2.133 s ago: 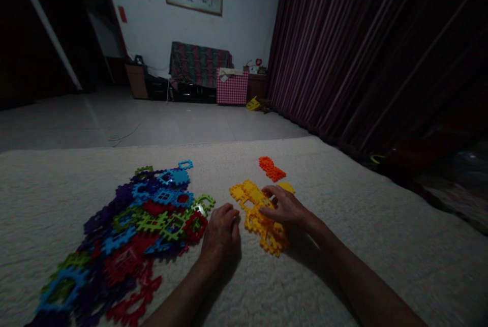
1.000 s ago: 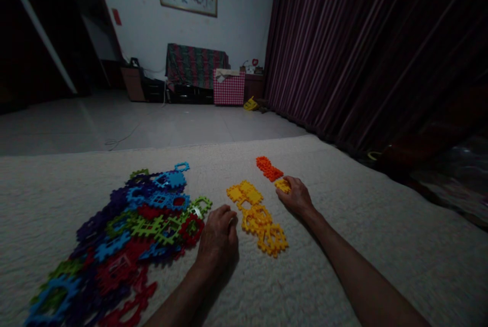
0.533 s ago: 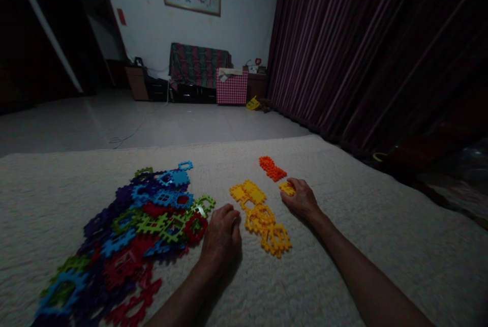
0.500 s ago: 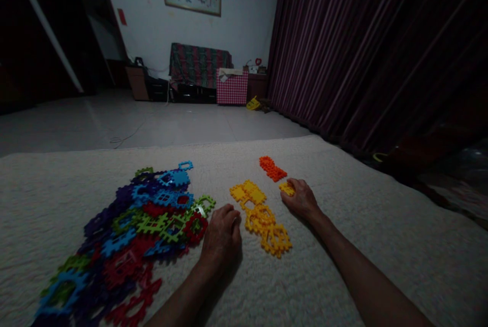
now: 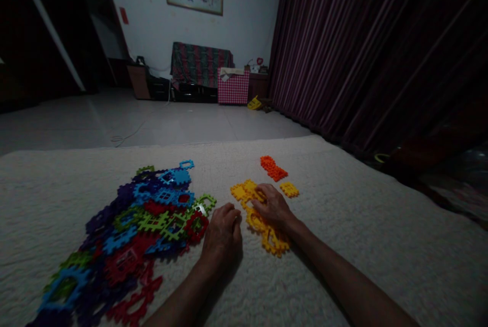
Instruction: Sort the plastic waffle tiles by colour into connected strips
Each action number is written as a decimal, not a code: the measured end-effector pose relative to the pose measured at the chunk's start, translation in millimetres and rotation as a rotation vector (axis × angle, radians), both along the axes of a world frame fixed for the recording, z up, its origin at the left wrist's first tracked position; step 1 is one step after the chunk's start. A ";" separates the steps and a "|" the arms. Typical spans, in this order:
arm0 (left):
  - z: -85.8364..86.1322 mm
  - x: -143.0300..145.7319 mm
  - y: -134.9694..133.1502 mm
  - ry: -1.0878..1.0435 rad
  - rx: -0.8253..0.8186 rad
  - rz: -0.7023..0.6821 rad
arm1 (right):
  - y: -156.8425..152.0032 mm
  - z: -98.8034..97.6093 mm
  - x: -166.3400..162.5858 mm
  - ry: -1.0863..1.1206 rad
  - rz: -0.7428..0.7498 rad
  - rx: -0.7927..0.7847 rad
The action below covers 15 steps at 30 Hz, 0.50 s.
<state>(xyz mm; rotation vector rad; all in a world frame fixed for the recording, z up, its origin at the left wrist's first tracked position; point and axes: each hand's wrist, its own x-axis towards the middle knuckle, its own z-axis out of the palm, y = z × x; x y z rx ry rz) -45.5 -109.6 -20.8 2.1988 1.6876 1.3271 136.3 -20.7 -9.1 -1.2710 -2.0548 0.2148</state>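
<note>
My right hand (image 5: 271, 207) lies over a row of joined yellow interlocking tiles (image 5: 271, 239) on a cream carpet (image 5: 343, 235), fingers curled down onto the tiles near the far end. My left hand (image 5: 221, 235) rests closed in a loose fist on the carpet just left of that row, touching its edge. A single small yellow tile (image 5: 290, 189) lies loose to the right of my right hand. Beyond it sit joined orange tiles (image 5: 273, 168).
A big heap of blue, purple, green and red tiles (image 5: 137, 225) spreads left of my left hand. A dark striped curtain (image 5: 362, 47) runs along the right. Beyond the carpet lies grey floor (image 5: 152, 123) with a covered cabinet (image 5: 200, 65) by the far wall.
My right hand let go of the small yellow tile beside the orange ones and came back left onto the yellow row. My left hand stayed in place.
</note>
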 end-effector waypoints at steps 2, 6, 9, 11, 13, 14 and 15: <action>0.2 -0.1 0.4 0.004 -0.006 -0.005 | 0.2 -1.8 -0.5 0.014 -0.031 -0.013; -0.2 -0.9 0.7 0.010 -0.016 -0.004 | 0.9 8.0 7.7 0.111 -0.067 -0.062; -0.2 -1.1 0.0 0.017 -0.020 -0.002 | 1.6 19.3 20.9 0.158 -0.122 -0.169; 0.5 -0.9 -0.5 0.020 -0.024 0.004 | 2.9 23.6 30.4 0.117 -0.088 -0.256; 1.8 -0.5 -0.9 0.026 -0.035 0.006 | 5.1 24.2 37.1 0.060 -0.031 -0.282; 2.6 -0.3 -1.1 0.030 -0.041 0.003 | 6.2 23.3 38.8 0.037 -0.018 -0.260; 3.4 -0.2 -1.2 0.032 -0.046 -0.001 | 7.3 22.1 39.5 0.022 -0.021 -0.216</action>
